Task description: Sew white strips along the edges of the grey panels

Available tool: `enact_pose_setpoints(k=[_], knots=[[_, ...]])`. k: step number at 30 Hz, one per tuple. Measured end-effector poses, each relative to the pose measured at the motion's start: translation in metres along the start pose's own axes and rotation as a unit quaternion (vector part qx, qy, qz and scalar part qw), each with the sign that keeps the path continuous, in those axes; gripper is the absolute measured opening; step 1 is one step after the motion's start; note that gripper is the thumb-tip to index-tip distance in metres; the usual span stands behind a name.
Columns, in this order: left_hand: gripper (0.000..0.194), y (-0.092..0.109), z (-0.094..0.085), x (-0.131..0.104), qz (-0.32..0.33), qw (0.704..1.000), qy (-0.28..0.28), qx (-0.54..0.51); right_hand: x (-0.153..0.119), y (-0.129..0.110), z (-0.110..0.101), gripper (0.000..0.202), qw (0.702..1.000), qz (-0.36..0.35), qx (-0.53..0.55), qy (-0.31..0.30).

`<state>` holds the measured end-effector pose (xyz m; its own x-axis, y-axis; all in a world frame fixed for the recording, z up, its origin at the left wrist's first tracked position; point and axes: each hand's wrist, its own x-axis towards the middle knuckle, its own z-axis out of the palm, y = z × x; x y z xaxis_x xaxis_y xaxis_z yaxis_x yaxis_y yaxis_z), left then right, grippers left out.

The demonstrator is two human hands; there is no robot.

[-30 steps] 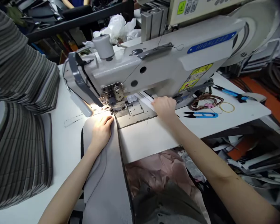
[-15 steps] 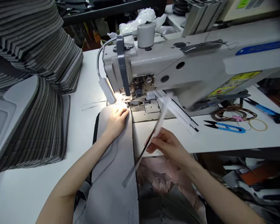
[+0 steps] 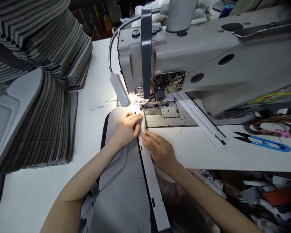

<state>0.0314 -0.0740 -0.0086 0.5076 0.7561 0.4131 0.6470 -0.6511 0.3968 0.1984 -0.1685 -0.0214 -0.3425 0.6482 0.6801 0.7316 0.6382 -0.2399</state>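
A grey fabric panel (image 3: 126,191) with dark edging runs from the sewing machine (image 3: 165,94) down toward my lap. Along its right edge lies a white slotted strip (image 3: 150,174), its far end close to the lit presser foot. My left hand (image 3: 128,127) rests on the panel, its fingertips pressing the strip's far end just in front of the needle area. With bent fingers, my right hand (image 3: 160,150) grips the strip's right edge a little nearer to me. The needle itself is too small to make out.
Tall stacks of grey padded panels (image 3: 50,123) stand on the left of the table. More white strips (image 3: 201,116) lie beside the machine bed. Blue thread snips (image 3: 264,142) and a brown ring-shaped item (image 3: 269,126) are at the right. A small lamp (image 3: 120,90) hangs by the needle.
My right hand has brought the white strip from the air down onto the panel's right edge. My left fingers have shifted onto the strip's far end. The view has moved closer to the machine.
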Motion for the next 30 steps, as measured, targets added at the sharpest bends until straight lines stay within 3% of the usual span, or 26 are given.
enact_pose_setpoints(k=[13, 16, 18, 20, 22, 24, 26, 30], knots=[[0.026, 0.0, 0.0, 0.005, 0.053, 0.997, -0.057, -0.007, -0.003, 0.001, -0.001, 0.017, 1.0, 0.005, 0.018, -0.015], [0.022, 0.002, -0.002, 0.009, 0.054, 0.995, -0.085, 0.02, 0.0, -0.001, -0.01, 0.018, 0.995, 0.075, 0.057, -0.04], [0.021, 0.003, -0.003, 0.01, 0.057, 0.993, -0.094, 0.038, 0.002, -0.003, -0.017, 0.021, 0.971, 0.181, 0.119, -0.098], [0.021, 0.004, -0.003, 0.011, 0.065, 0.992, -0.092, 0.048, 0.002, -0.008, -0.023, 0.046, 0.923, 0.268, 0.213, -0.175], [0.02, 0.004, -0.003, 0.011, 0.073, 0.992, -0.088, 0.056, 0.0, -0.013, -0.025, 0.068, 0.87, 0.314, 0.305, -0.229], [0.02, 0.003, -0.002, 0.011, 0.079, 0.991, -0.087, 0.063, -0.003, -0.016, -0.023, 0.074, 0.83, 0.35, 0.354, -0.252], [0.02, 0.0, 0.0, 0.013, 0.083, 0.991, -0.084, 0.065, -0.004, -0.018, -0.02, 0.075, 0.811, 0.379, 0.365, -0.256], [0.02, -0.007, 0.003, 0.018, 0.097, 0.99, -0.063, 0.077, -0.001, -0.015, -0.015, 0.079, 0.813, 0.387, 0.356, -0.25]])
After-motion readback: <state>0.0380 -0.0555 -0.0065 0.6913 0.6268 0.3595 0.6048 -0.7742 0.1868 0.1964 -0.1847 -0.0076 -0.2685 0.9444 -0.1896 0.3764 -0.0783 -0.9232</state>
